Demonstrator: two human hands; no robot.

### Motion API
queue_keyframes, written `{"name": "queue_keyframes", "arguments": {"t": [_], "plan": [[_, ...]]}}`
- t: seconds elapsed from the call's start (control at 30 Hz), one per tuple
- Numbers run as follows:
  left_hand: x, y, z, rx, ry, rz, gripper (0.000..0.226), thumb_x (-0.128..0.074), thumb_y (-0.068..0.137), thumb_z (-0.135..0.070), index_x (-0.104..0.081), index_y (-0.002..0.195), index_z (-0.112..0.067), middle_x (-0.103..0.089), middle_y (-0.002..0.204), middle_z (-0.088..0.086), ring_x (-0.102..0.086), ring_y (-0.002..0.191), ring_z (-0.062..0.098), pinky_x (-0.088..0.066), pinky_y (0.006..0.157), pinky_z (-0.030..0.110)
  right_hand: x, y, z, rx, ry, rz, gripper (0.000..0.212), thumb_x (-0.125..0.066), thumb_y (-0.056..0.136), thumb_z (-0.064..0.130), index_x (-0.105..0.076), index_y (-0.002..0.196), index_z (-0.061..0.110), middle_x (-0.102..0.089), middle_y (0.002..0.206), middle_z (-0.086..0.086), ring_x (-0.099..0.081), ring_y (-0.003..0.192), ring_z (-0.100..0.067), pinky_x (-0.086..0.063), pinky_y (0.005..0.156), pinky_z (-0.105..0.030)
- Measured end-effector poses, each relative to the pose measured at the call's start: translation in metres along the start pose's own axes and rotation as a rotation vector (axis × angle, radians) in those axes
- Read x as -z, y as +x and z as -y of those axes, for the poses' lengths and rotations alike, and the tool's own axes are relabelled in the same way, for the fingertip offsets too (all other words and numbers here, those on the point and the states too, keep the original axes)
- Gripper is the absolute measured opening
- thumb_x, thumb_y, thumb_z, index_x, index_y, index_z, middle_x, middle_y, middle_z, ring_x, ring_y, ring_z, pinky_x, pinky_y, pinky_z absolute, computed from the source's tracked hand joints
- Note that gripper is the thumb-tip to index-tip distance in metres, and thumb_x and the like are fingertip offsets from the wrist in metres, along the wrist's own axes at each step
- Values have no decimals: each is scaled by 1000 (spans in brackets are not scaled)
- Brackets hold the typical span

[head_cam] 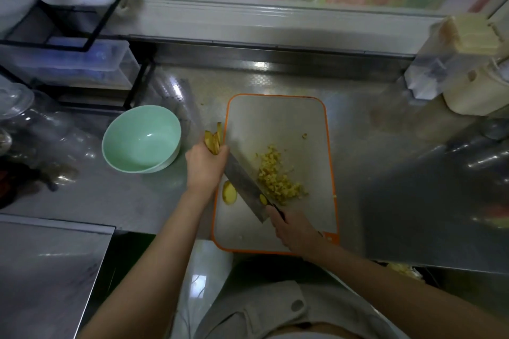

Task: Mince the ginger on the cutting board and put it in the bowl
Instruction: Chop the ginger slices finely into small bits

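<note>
A pile of yellow minced ginger point(275, 176) lies at the middle of the grey, orange-rimmed plastic cutting board point(275, 118). Above the board's near half, the right hand point(296, 231) grips the handle of a steel cleaver point(245, 184). At the board's left edge, the left hand point(205, 168) has its fingers curled around brownish ginger strips point(213, 140). The pale green round bowl point(137, 121) stands left of the board.

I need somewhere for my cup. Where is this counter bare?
Bare counter right of the cutting board, and the board's far end. Crowded: bowl and jars on the left; mid-board has minced ginger, the knife in the right hand, ginger strips in the left hand.
</note>
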State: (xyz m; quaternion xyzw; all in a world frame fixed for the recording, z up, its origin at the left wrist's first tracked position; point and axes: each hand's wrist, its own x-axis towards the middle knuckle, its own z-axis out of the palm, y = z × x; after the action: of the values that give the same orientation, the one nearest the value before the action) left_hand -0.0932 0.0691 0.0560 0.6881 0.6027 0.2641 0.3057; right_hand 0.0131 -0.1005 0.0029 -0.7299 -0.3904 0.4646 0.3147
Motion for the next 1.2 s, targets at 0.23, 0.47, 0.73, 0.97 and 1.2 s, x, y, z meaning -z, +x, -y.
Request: {"name": "queue_keyframes", "arguments": {"t": [0.23, 0.47, 0.73, 0.97, 1.2], "plan": [[-4, -16, 23, 93, 23, 65, 24, -62, 82, -20, -48, 67, -8, -52, 62, 8, -54, 72, 32, -35, 65, 32, -7, 8, -9, -48, -12, 20, 43, -37, 100, 30, -36, 58, 23, -42, 35, 12, -39, 32, -2, -25, 45, -19], [-14, -33, 32, 212, 35, 174, 34, -64, 82, -20, -43, 57, -15, -49, 58, 2, -48, 68, 22, -30, 60, 24, 24, 17, -11, -66, -109, -108, 47, -34, 101, 32, -39, 55, 22, -39, 49, 4, -43, 35, -1, -29, 43, -15], [-15, -34, 32, 266, 15, 150, 31, -64, 83, -21, -45, 60, -11, -56, 65, 8, -54, 74, 28, -36, 65, 28, 26, 14, -5, 8, -85, -120, 39, -36, 101, 32, -34, 62, 33, -39, 47, 13, -40, 36, 0, -28, 40, -10], [1, -30, 35, 251, -73, -83, 33, -60, 85, -23, -39, 62, -13, -49, 63, 6, -54, 73, 34, -29, 62, 29, 21, 0, -12, 2, -110, 105, 40, -41, 99, 34, -41, 60, 25, -39, 52, 10, -40, 40, 1, -28, 49, -16], [15, -34, 33, 169, -80, -190, 17, -63, 83, -17, -54, 77, -4, -62, 80, 22, -57, 82, 37, -39, 71, 36, 19, -5, -21, 44, -284, 316, 42, -36, 97, 47, -48, 69, 18, -48, 62, 1, -47, 58, -13, -35, 58, -25]]}}
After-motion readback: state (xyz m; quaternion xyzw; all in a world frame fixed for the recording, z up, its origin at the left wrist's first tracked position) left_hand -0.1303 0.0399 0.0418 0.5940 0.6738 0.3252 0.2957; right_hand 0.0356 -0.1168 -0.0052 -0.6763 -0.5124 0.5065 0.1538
